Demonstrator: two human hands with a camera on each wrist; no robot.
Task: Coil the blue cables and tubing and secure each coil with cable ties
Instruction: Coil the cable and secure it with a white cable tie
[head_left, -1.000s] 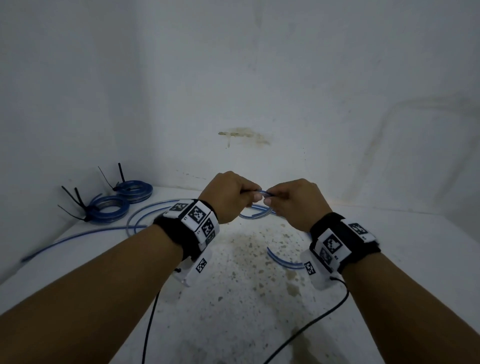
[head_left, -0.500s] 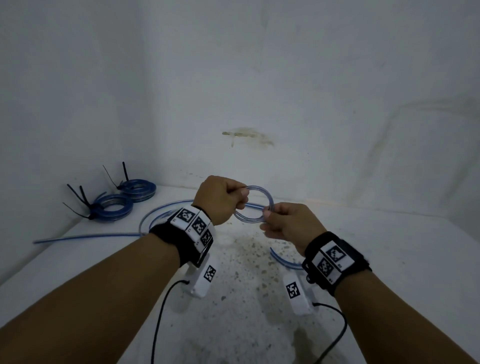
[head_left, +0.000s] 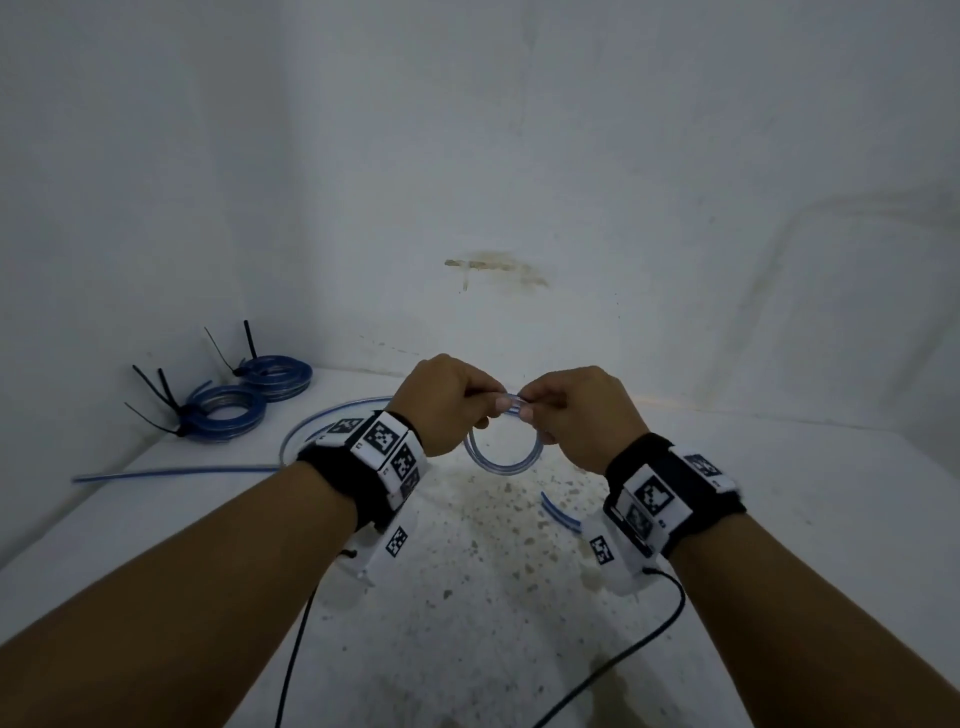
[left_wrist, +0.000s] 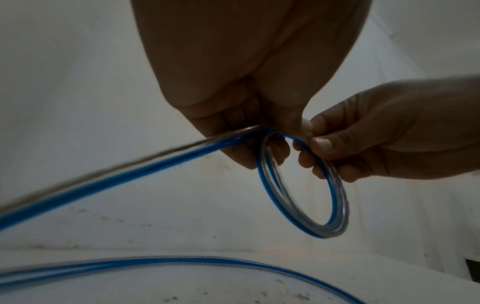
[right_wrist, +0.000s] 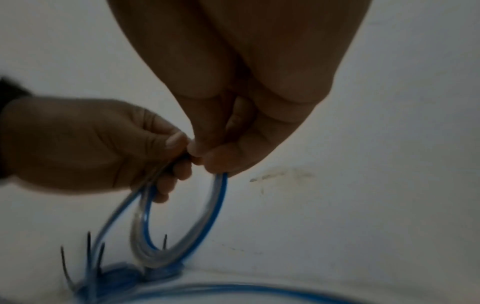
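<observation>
Against grubby white walls, two tied blue tubing coils (head_left: 254, 397) are sitting finished on the stained white table (head_left: 779, 519) while both hands, left hand (head_left: 447, 402) and right hand (head_left: 576, 415), are pinching a small, untied loop of clear blue-striped tubing (head_left: 501, 457), with most of its length trailing loose.

The white table (head_left: 779, 519) sits in a corner between white walls. Its top has lots of small brown spots and stains in the middle. Two blue coils lie on it at the far left, close to the wall. The near coil (head_left: 226, 418) and the far coil (head_left: 278, 373) sit just beside each other. Each one has black cable ties (head_left: 156, 400) around it, and the tie ends stick up. A long blue tube (head_left: 176, 472) lies loose on the table. It runs from the left edge and bends in a big curve toward the middle. Another short bit of this tube (head_left: 558, 514) shows on the spotted part.
</observation>
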